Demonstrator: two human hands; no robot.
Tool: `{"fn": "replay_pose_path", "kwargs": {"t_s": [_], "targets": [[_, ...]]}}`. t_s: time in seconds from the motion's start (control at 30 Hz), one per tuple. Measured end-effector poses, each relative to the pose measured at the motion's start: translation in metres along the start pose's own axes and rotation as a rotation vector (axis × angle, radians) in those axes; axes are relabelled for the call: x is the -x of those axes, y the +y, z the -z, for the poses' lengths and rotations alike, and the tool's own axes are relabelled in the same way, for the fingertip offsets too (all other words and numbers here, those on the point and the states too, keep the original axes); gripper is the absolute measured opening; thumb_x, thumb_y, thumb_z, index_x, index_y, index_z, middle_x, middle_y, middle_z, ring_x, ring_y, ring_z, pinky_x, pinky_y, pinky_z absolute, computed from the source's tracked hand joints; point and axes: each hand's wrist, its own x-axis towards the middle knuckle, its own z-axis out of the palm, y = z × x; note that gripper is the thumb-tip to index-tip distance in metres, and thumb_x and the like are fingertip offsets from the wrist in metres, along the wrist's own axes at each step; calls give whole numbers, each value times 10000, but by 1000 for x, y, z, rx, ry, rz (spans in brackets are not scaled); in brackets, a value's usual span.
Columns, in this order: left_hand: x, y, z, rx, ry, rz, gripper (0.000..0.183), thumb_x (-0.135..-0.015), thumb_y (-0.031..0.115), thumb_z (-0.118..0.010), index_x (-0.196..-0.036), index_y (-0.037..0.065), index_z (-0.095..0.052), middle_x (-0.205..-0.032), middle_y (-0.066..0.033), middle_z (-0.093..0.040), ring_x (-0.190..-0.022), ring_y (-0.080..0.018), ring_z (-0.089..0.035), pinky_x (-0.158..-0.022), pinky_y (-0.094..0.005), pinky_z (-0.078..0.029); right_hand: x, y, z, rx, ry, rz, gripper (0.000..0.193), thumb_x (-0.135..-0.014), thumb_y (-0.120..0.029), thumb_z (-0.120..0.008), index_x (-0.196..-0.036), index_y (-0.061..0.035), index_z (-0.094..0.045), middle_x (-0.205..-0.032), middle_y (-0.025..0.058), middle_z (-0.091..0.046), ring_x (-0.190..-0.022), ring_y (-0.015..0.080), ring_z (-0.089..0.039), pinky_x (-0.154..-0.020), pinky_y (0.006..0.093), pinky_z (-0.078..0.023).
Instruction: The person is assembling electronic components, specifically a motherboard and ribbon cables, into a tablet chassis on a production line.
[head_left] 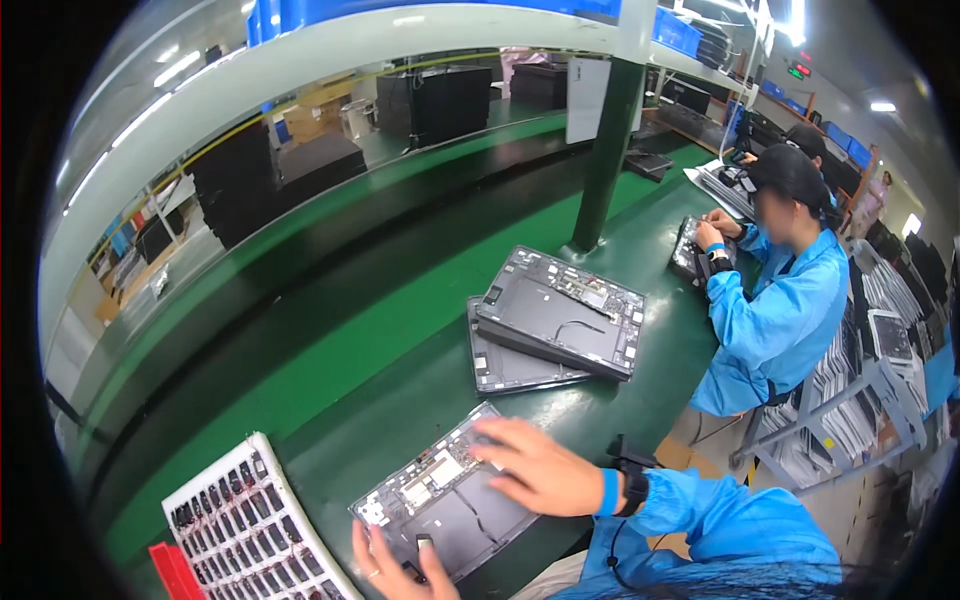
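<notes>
A thin dark grey device housing [500, 515], with a circuit board [430, 480] along its far side and a black cable across it, lies on the green bench in front of me. My right hand [550, 475], a blue band and dark strap at its wrist, reaches over the housing's right end, fingers apart and near the board. At the near left corner my left hand [395, 572] has its fingers spread; its lower part is cut off by the picture's edge. By the left thumb tip sits a small dark and pale piece, too small to name.
A white tray [262, 450] with rows of small black wired parts stands left, beside a red bin [175, 572]. Two similar housings [560, 320] are stacked beyond mine. A green post [607, 160] rises behind them. A co-worker in blue [775, 290] works at the right.
</notes>
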Motion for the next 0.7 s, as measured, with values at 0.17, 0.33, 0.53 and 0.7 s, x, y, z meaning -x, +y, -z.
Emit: {"fn": "replay_pose_path", "kwargs": {"t_s": [0.17, 0.33, 0.53, 0.7], "targets": [[31, -43, -1, 105, -137, 269, 869, -1052, 373, -723, -1657, -102, -320, -1634, -392, -405, -1538, -508, -392, -1296, -517, -296, 26, 7, 5, -166, 175, -383, 735, -1028, -232, -738, -1637, 15, -411, -1604, 293, -465, -1499, 445, -455, -1263, 477, -367], [42, -52, -14, 131, -173, 332, 820, -1095, 301, -694, -1703, -53, -272, -1663, -339, -422, -1532, -424, -448, -1268, -467, -352, 26, 7, -12, -229, 193, -409, 779, -1039, -238, -735, -1672, 21, -364, -1532, 262, -522, -1413, 398, -516, -1217, 434, -401], [26, -23, 19, 701, -89, 582, 650, -1147, 96, -567, -1722, -12, -283, -1731, -196, -389, -1573, -291, -405, -1284, -390, -330, 15, -2, -3, -469, 335, -497, 698, -1034, -94, -716, -1659, -3, -418, -1511, 211, -573, -1372, 308, -582, -1192, 388, -416], [28, -18, 25, 510, -21, 383, 594, -1161, 95, -508, -1706, -33, -309, -1752, -197, -351, -1596, -306, -363, -1308, -402, -284, 5, -8, 0, -826, 445, -451, 653, -1067, -29, -653, -1667, 8, -398, -1658, 163, -499, -1495, 254, -503, -1257, 386, -363]]}}
